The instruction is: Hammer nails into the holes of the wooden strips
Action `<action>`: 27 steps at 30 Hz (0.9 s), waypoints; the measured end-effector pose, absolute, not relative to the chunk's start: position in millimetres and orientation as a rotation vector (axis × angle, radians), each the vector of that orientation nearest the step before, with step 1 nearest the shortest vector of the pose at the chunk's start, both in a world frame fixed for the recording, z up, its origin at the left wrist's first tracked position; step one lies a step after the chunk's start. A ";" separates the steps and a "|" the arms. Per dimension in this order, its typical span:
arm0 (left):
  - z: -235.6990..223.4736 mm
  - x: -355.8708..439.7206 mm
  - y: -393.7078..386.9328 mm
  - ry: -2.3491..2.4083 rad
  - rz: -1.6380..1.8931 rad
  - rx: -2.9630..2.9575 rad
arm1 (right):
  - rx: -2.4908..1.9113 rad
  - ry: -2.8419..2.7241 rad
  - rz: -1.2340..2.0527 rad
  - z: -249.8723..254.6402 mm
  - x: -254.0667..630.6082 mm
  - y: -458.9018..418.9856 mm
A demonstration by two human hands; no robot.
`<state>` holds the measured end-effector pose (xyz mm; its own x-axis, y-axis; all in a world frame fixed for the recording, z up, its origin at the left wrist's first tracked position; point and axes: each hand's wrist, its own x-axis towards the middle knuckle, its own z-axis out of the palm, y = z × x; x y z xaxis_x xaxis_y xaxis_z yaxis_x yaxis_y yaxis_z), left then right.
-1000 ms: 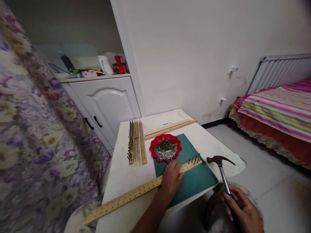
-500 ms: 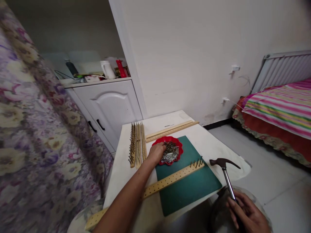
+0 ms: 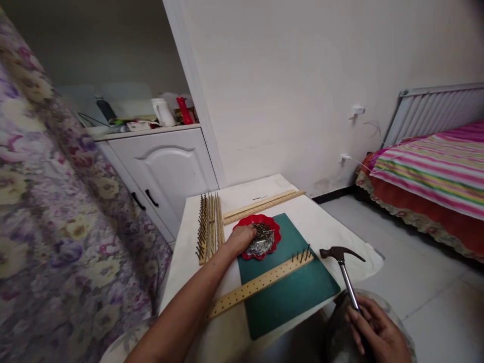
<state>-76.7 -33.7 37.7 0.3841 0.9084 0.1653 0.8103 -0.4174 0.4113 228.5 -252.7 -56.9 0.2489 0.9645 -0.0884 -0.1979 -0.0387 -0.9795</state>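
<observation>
L hand [image 3: 244, 239]: at red dish [image 3: 277, 235], by loose nails [image 3: 265, 243]; grip can't tell
R hand [image 3: 380, 327]: closed rnd hammer [image 3: 348, 283] hndl
Holed strip [image 3: 261, 284]: across green mat [image 3: 289, 307], few stdg nails [image 3: 302, 256] nr R end

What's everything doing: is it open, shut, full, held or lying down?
Left hand: reaching into the bowl
Right hand: gripping the hammer
Hammer: held, head up
Red bowl: holding many loose nails
Holed strip: lying down, nails sticking up at one end
Green mat: flat
Cabinet door: shut
</observation>
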 end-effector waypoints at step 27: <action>-32.5 30.3 -126.4 1.327 1.162 1.711 | -1.205 -0.889 1.080 -49.4 222.1 -252.4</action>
<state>30.3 -126.4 -32.5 0.0856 0.9662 0.2430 0.3680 -0.2574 0.8935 222.1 -252.4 -49.4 0.2697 0.9627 -0.0226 -0.1632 0.0226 -0.9863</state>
